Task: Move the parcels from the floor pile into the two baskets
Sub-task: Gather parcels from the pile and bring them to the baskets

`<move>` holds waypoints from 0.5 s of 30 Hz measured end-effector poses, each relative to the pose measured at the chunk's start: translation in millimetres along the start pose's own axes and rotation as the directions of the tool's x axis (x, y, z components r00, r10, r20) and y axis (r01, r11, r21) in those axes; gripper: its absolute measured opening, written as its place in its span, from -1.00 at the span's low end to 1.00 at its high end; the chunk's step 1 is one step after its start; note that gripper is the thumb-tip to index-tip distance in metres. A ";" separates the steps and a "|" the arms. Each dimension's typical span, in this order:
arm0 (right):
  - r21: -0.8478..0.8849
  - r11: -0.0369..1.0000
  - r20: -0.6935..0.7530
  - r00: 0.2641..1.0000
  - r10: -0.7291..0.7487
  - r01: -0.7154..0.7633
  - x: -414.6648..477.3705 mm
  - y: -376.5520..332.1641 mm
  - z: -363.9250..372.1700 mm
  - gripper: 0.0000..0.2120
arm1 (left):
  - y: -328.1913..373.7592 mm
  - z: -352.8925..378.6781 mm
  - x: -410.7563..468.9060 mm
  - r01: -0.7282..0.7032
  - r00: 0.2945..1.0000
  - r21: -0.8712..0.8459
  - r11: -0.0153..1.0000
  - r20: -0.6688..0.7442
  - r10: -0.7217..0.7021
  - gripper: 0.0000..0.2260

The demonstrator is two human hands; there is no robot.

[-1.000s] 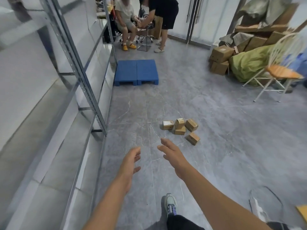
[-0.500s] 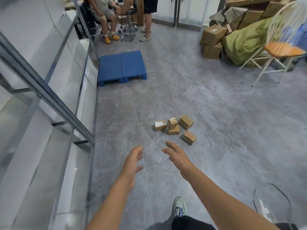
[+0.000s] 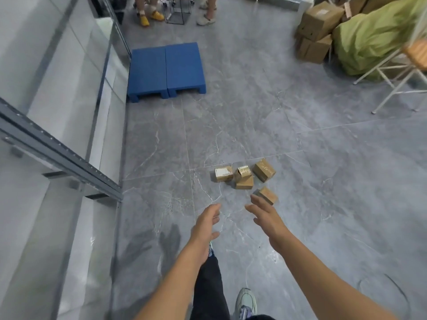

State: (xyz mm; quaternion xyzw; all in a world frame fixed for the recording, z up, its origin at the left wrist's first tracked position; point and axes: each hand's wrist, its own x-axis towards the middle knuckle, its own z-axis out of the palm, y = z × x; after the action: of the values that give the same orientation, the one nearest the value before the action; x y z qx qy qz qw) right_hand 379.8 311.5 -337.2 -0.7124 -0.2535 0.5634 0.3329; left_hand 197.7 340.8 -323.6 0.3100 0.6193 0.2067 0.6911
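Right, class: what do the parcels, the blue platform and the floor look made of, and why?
Parcels: brown cardboard, matte, with tape and a label. Platform: probably moulded plastic, uniform blue, faint sheen. Floor: smooth grey tile, white veins, grout lines; stone or ceramic unclear.

No text can be read anywhere. The small brown cardboard parcel [image 3: 223, 179] ahead of the left grip [image 3: 204, 224] carries a white paper label [image 3: 223, 172] on top, but its print is too small and blurred to make out.
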 end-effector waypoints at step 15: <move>0.014 0.968 -0.155 0.956 0.251 -0.252 246.1 -65.6 -8.2 -0.78 | 83.8 1.0 274.5 0.247 0.960 0.052 0.968 0.123 -0.251 -0.60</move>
State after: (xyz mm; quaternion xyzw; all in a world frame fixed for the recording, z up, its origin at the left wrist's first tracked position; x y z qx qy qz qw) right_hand 446.8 533.8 -442.1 -0.7815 -0.1358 0.5431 0.2755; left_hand 247.3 584.9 -465.9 0.2547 0.6113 0.0867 0.7443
